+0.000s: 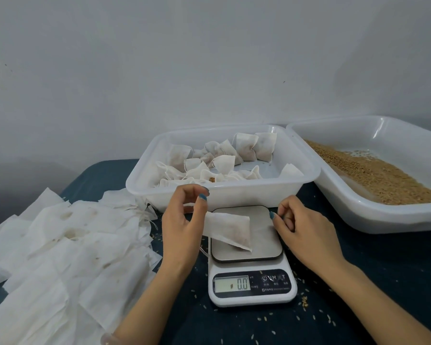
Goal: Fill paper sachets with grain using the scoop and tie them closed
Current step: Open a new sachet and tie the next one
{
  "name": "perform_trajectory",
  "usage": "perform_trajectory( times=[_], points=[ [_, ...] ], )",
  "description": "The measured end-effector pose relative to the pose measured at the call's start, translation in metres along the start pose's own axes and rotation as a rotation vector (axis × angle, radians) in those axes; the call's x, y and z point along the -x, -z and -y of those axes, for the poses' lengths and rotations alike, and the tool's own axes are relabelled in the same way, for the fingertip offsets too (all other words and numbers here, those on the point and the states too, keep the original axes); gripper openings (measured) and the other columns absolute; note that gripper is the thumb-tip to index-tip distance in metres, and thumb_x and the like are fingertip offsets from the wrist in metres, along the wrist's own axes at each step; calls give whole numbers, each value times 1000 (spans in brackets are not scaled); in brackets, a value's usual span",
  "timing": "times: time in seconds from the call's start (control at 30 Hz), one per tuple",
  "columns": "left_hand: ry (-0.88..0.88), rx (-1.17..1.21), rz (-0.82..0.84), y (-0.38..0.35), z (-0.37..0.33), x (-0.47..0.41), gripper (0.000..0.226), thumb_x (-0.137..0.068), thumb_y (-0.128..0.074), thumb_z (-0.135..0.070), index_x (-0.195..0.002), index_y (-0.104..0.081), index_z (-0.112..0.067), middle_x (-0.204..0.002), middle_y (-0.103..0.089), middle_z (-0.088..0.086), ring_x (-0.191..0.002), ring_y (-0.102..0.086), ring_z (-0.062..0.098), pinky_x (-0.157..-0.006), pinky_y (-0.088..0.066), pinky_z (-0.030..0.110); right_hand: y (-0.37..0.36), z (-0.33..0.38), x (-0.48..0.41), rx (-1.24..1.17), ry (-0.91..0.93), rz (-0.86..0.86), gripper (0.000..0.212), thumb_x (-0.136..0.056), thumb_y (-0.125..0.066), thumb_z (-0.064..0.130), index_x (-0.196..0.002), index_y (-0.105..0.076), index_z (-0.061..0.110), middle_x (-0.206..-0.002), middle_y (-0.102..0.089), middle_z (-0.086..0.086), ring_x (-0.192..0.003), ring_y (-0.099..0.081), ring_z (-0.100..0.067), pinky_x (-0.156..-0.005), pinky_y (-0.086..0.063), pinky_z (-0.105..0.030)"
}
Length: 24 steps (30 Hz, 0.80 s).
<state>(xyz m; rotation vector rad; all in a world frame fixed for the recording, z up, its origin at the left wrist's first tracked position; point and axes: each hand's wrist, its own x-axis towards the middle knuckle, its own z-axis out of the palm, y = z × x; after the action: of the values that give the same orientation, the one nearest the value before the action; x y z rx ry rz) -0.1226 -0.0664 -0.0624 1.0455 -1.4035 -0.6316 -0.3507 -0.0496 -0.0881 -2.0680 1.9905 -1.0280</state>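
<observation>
My left hand (182,220) pinches the open end of a white paper sachet (228,230) with grain showing through it. The sachet hangs tilted just over the steel plate of a white kitchen scale (249,282), whose display reads 0.0. My right hand (301,230) hovers at the plate's right edge, apart from the sachet. Its fingers are curled, thumb against forefinger, and I see nothing between them. A loose string end shows under my left hand. Brown grain (368,170) lies in a white tray (358,210) at the right.
A white tub (224,195) behind the scale holds several filled sachets. A heap of flat empty sachets (67,245) covers the left of the dark blue table (396,270). Spilled grains dot the cloth around the scale. A bare wall rises behind.
</observation>
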Motion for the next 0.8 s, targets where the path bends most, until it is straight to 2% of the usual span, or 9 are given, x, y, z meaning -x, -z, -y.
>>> perform_trajectory(
  times=[0.07, 0.2, 0.5, 0.6, 0.67, 0.8],
  points=[
    [10, 8, -11, 0, 1, 0, 16, -86, -48, -44, -91, -60, -36, -96, -66, -14, -66, -52, 2, -65, -40, 23, 1, -1, -1, 9, -8, -17, 23, -90, -59, 40, -79, -39, 38, -56, -50, 7, -55, -52, -6, -47, -29, -23],
    [30, 21, -37, 1, 1, -2, 16, -85, -49, -42, -90, -61, -33, -94, -66, -13, -70, -55, 5, -68, -45, 29, 2, -3, -2, 34, -12, -15, 23, -90, -58, 41, -79, -39, 38, -57, -50, 7, -54, -52, -5, -47, -29, -23],
    [59, -42, -73, 1, 2, -3, 16, -80, -47, -43, -85, -60, -35, -90, -66, -16, -77, -59, 3, -69, -46, 26, 1, -5, -3, 54, -1, -20, 20, -90, -57, 42, -80, -40, 37, -56, -51, 8, -52, -51, -5, -47, -34, -25],
    [112, -291, -99, 4, 4, -4, 18, -78, -42, -53, -84, -52, -39, -86, -63, -20, -76, -59, 0, -64, -41, 27, 1, -5, -2, 60, 3, -22, 19, -90, -57, 42, -81, -41, 36, -56, -50, 9, -52, -51, -4, -47, -36, -26],
    [123, -512, -79, 6, 4, -6, 25, -82, -39, -59, -80, -46, -35, -82, -59, -17, -79, -55, -3, -61, -34, 23, 1, -5, -2, 53, 2, -18, 19, -90, -56, 43, -81, -41, 36, -56, -51, 8, -52, -51, -4, -47, -38, -26],
    [76, -789, 24, 8, 6, -6, 52, -91, -27, -58, -66, -49, -19, -74, -53, -8, -76, -47, 11, -55, -26, 24, 1, -5, -2, 51, 4, -8, 18, -90, -56, 42, -81, -41, 37, -57, -51, 8, -53, -51, -4, -48, -37, -26]
  ],
)
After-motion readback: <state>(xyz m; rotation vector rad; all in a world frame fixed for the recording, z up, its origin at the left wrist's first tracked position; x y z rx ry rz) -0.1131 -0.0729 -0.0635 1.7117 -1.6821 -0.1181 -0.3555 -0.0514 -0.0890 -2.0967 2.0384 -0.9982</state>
